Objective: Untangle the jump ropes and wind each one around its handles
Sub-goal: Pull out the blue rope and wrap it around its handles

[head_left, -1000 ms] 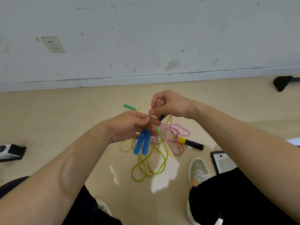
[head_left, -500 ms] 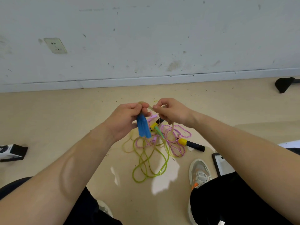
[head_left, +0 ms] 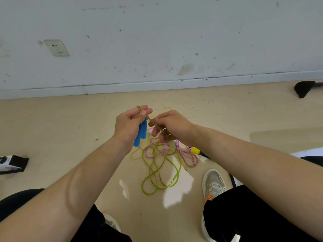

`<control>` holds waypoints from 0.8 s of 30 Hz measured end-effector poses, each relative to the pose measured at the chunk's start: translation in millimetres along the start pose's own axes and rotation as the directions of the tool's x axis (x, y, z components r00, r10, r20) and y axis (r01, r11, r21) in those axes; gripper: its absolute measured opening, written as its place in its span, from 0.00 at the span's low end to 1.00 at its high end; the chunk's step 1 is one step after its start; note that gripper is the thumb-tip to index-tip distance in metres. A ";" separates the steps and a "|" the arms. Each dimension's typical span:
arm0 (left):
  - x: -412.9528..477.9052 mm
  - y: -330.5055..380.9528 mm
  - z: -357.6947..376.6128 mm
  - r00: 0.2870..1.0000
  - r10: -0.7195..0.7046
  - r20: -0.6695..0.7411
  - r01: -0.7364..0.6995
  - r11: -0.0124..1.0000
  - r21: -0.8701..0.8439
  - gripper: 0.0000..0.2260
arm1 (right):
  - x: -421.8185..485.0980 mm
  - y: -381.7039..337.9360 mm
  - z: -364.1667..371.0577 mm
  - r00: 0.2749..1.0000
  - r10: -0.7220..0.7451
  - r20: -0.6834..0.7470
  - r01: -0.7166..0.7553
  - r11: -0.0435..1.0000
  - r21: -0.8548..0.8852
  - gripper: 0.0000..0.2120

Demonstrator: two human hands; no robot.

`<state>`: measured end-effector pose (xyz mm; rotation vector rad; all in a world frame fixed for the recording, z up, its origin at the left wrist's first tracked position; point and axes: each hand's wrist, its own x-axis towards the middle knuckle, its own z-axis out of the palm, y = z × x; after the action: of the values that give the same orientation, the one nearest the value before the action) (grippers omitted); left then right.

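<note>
Your left hand (head_left: pixel 128 127) is gripping twin blue plastic handles (head_left: pixel 140 136), right hand (head_left: pixel 172 126) pinching their brown cord (head_left: pixel 156 125); green rope (head_left: pixel 154 162) and pink rope (head_left: pixel 187 154) lying tangled at six o'clock.

Two blue handles (head_left: pixel 140 135) hang side by side in the air, their brown rope (head_left: pixel 151 121) pulled taut rightward. Beneath, a yellow-green rope (head_left: pixel 177 173) and a pink braided rope (head_left: pixel 178 146) with a yellow handle (head_left: pixel 194 150) lie tangled on the floor (head_left: pixel 70 137).

Wall (head_left: pixel 174 32): was white, scuffed.
Wall socket (head_left: pixel 56 48): was mounted at left.
Floor (head_left: pixel 52 123): was beige, strewn with dark specks.
Box (head_left: pixel 13 164): black-and-white, lay at left edge.
Sneaker (head_left: pixel 214 185): grey with orange, rested at right.
Black object (head_left: pixel 303 88): lay near wall, far right.
</note>
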<state>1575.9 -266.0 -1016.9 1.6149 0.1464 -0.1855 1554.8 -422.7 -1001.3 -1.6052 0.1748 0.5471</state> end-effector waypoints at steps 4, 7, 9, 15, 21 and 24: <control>-0.5 -3.4 3.9 0.999 -0.008 -0.042 0.007 1.000 -0.024 0.09 | -1.8 3.8 6.5 0.999 -0.036 0.029 0.036 0.999 0.010 0.12; -1.6 -6.0 7.4 0.999 -0.046 -0.004 0.046 0.999 -0.027 0.12 | -0.5 9.7 11.0 0.999 -0.037 0.021 0.037 0.999 0.002 0.12; -1.7 -5.0 7.4 0.995 -0.068 0.066 0.070 0.997 -0.019 0.17 | -1.0 10.6 10.5 0.999 -0.040 -0.007 0.040 0.999 0.008 0.12; -1.4 -2.8 4.2 0.999 0.035 -0.033 -0.035 0.999 0.007 0.19 | -9.9 3.9 23.5 0.992 -0.120 -0.044 0.122 0.992 0.036 0.13; -4.4 3.4 7.2 0.989 -0.114 -0.095 0.089 0.968 -0.235 0.19 | -15.2 15.2 41.7 0.969 -0.230 -0.092 0.186 0.920 -0.345 0.15; -2.5 8.8 5.9 0.971 -0.222 -0.090 0.176 0.916 -0.360 0.16 | -13.0 19.9 42.4 0.944 -0.327 -0.040 0.247 0.783 -0.570 0.13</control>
<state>1575.2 -272.3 -1008.1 1.2537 0.4235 -0.1999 1524.8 -386.7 -1014.0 -2.2008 -0.1511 0.2510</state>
